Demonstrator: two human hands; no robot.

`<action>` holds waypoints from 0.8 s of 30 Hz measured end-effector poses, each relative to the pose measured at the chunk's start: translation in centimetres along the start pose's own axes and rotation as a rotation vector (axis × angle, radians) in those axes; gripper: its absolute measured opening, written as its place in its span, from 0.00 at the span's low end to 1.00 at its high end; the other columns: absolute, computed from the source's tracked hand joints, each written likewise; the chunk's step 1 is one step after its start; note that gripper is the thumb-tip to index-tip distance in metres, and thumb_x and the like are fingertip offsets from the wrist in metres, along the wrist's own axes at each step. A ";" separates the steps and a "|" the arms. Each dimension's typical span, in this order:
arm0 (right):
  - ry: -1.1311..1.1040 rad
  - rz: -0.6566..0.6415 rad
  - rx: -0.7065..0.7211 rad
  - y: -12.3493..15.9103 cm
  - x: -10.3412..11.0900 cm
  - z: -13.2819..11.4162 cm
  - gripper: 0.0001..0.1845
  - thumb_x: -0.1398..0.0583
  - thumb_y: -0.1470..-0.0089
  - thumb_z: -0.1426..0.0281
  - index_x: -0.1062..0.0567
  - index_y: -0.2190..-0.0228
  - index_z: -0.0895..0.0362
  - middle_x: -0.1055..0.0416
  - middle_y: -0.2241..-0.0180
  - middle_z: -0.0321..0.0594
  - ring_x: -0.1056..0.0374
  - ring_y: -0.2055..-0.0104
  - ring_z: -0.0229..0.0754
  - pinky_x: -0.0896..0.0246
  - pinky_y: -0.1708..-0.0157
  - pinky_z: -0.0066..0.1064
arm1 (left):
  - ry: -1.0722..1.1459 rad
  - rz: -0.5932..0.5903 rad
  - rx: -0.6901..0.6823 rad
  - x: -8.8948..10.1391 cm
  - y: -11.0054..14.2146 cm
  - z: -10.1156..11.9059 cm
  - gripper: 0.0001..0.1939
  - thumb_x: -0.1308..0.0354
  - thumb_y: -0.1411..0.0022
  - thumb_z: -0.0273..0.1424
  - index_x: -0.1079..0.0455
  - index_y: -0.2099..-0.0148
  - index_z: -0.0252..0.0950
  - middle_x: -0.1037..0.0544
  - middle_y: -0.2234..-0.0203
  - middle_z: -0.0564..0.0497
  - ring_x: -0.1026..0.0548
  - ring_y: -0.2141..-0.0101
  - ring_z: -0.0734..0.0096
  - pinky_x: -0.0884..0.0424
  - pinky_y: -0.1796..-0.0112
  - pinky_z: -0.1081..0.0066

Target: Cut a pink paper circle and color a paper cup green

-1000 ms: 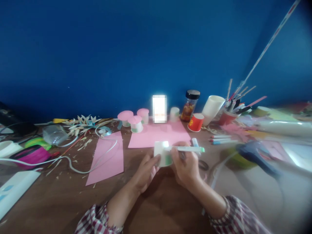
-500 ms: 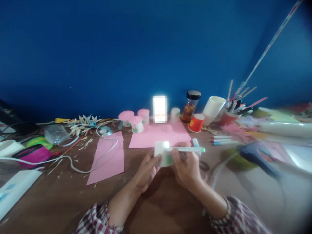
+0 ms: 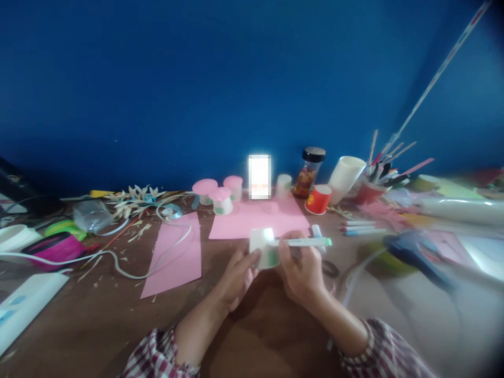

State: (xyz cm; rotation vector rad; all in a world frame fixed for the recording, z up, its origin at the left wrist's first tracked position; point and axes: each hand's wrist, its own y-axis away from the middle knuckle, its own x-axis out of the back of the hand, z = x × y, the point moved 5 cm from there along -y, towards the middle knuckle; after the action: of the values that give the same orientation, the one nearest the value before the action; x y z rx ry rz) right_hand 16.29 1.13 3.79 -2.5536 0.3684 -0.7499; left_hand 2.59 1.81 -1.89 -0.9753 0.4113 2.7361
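My left hand (image 3: 239, 278) is closed on the side of a small white paper cup (image 3: 260, 248), which has a green patch low on its right side. In my right hand (image 3: 301, 268) is a white marker pen (image 3: 307, 242) with a green end pointing right. Its other end meets the cup's right side; the exact contact is blurred. Beyond the hands lies a pink paper sheet (image 3: 240, 226). Several small cups with pink round tops, one of them a front cup (image 3: 222, 203), stand at its back left. A plain small cup (image 3: 284, 186) stands farther right.
A second pink sheet (image 3: 175, 257) lies left, crossed by a white cable (image 3: 118, 268). At the back right are a dark-lidded jar (image 3: 309, 173), a red paper cup (image 3: 318, 199) and a white cup (image 3: 346, 178). A blue glue gun (image 3: 417, 257) lies right; a power strip (image 3: 29, 307) lies left.
Both hands keep their hold on the cup and the marker pen, almost unmoved. The whole view has shifted very slightly.
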 end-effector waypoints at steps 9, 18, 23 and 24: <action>0.000 -0.004 0.033 0.0 0.0 -0.3 0.08 0.45 0.43 0.68 0.31 0.72 0.57 0.33 0.80 0.32 0.37 0.80 0.35 0.41 0.76 0.24 | 0.007 0.008 -0.009 0.1 -0.1 0.0 0.19 0.42 0.40 0.32 0.35 0.46 0.42 0.26 0.49 0.48 0.32 0.46 0.62 0.42 0.44 0.62; -0.106 0.024 -0.025 0.1 0.0 0.0 0.06 0.44 0.43 0.69 0.31 0.71 0.57 0.34 0.80 0.32 0.37 0.79 0.35 0.41 0.78 0.24 | 0.024 -0.015 -0.022 -0.3 0.1 0.2 0.21 0.42 0.40 0.31 0.36 0.44 0.42 0.26 0.49 0.48 0.31 0.47 0.63 0.42 0.45 0.62; -0.121 0.088 0.022 0.3 0.4 -0.2 0.04 0.43 0.44 0.69 0.30 0.69 0.57 0.31 0.76 0.35 0.34 0.76 0.36 0.38 0.77 0.25 | 0.019 0.009 -0.029 -0.2 0.0 0.1 0.22 0.38 0.44 0.32 0.34 0.46 0.40 0.25 0.52 0.46 0.30 0.49 0.59 0.39 0.47 0.61; -0.096 0.090 0.049 0.4 0.4 -0.3 0.04 0.43 0.44 0.70 0.30 0.69 0.57 0.30 0.75 0.36 0.34 0.75 0.37 0.38 0.76 0.26 | 0.015 0.022 -0.025 -0.1 -0.1 0.0 0.22 0.37 0.45 0.32 0.33 0.47 0.40 0.24 0.53 0.45 0.29 0.49 0.58 0.38 0.48 0.61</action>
State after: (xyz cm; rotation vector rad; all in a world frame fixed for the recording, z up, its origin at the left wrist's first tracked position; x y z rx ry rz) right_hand 16.42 0.54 4.05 -2.4982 0.4255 -0.5934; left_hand 2.69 1.87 -1.80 -1.0041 0.3942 2.7614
